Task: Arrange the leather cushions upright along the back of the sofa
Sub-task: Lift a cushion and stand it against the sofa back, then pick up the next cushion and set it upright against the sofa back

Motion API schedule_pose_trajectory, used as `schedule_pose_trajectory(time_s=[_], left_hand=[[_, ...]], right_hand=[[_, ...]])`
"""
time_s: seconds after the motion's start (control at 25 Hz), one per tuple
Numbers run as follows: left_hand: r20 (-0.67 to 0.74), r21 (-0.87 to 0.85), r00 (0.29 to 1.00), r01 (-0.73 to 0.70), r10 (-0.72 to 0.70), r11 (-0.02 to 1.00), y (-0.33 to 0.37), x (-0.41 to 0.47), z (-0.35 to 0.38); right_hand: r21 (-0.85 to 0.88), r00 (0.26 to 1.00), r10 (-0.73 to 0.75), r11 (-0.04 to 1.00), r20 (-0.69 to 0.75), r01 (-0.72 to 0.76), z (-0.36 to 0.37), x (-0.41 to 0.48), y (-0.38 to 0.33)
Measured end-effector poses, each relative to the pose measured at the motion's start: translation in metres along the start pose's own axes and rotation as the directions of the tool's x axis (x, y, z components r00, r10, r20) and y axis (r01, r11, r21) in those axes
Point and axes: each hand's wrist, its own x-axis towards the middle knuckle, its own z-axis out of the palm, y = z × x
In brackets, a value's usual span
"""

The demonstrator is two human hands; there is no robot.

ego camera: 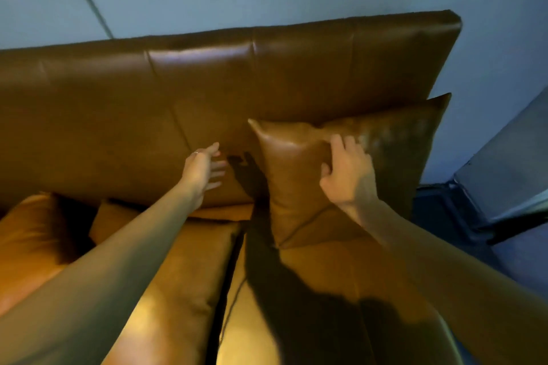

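Looks like I'm mid-settling the first tan leather cushion (pixel 299 184) upright against the sofa back (pixel 178 92) at its right end, right hand (pixel 345 175) clamped on its top, left hand (pixel 204 167) spread and empty beside it; next I'd grab the flat cushion (pixel 38 234) on the seat's left edge.

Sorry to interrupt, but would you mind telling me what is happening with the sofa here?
A person is tidying a brown leather sofa. Their right hand grips the front face of a leather cushion that stands upright against the sofa back near its right end. The left hand is open, fingers spread, beside the cushion's left edge and not holding anything. Two more cushions lie low on the seat at the left, not yet stood up.
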Motion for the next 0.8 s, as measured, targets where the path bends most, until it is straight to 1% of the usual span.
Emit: schedule_pose_trajectory(time_s=[0.08,0.12,0.16,0.24,0.36,0.4,0.48,0.56,0.64,0.72,0.8], left_hand=[[-0.076,0.019,0.997,0.026,-0.024,0.999,-0.024,0.0,-0.04],[-0.119,0.023,0.993,0.029,-0.026,0.999,-0.035,0.0,-0.061],[-0.159,0.036,0.987,0.028,-0.021,0.999,-0.047,0.004,-0.08],[-0.24,0.12,0.971,0.034,-0.004,0.992,-0.074,0.013,-0.122],[-0.348,0.218,0.937,0.103,-0.022,0.971,-0.12,0.03,-0.189],[-0.363,0.218,0.93,0.138,-0.05,0.966,-0.132,0.033,-0.208],[-0.363,0.216,0.924,0.205,-0.117,0.954,-0.147,0.039,-0.227],[-0.333,0.319,0.933,0.249,-0.138,0.914,-0.155,0.05,-0.236],[-0.33,0.448,0.933,0.292,-0.148,0.845,-0.163,0.065,-0.242],[-0.33,0.484,0.928,0.324,-0.173,0.813,-0.169,0.076,-0.25],[-0.333,0.469,0.922,0.345,-0.199,0.813,-0.174,0.083,-0.263]], right_hand=[[0.046,0.991,-0.111,0.993,0.074,0.108,0.026,-0.01,-0.041],[0.076,0.978,-0.152,0.987,0.143,0.142,0.039,-0.015,-0.062],[0.115,0.959,-0.174,0.982,0.226,0.151,0.052,-0.02,-0.079],[0.211,0.906,-0.173,0.973,0.385,0.096,0.081,-0.029,-0.108],[0.262,0.825,-0.079,0.961,0.56,-0.087,0.131,-0.04,-0.142],[0.259,0.801,-0.03,0.953,0.597,-0.158,0.147,-0.044,-0.151],[0.232,0.758,0.088,0.924,0.646,-0.305,0.173,-0.051,-0.161],[0.165,0.691,0.221,0.88,0.688,-0.446,0.195,-0.055,-0.171],[0.146,0.605,0.3,0.804,0.737,-0.577,0.21,-0.058,-0.178],[0.183,0.522,0.335,0.68,0.784,-0.71,0.221,-0.062,-0.184],[0.17,0.446,0.371,0.582,0.814,-0.795,0.231,-0.064,-0.186]])
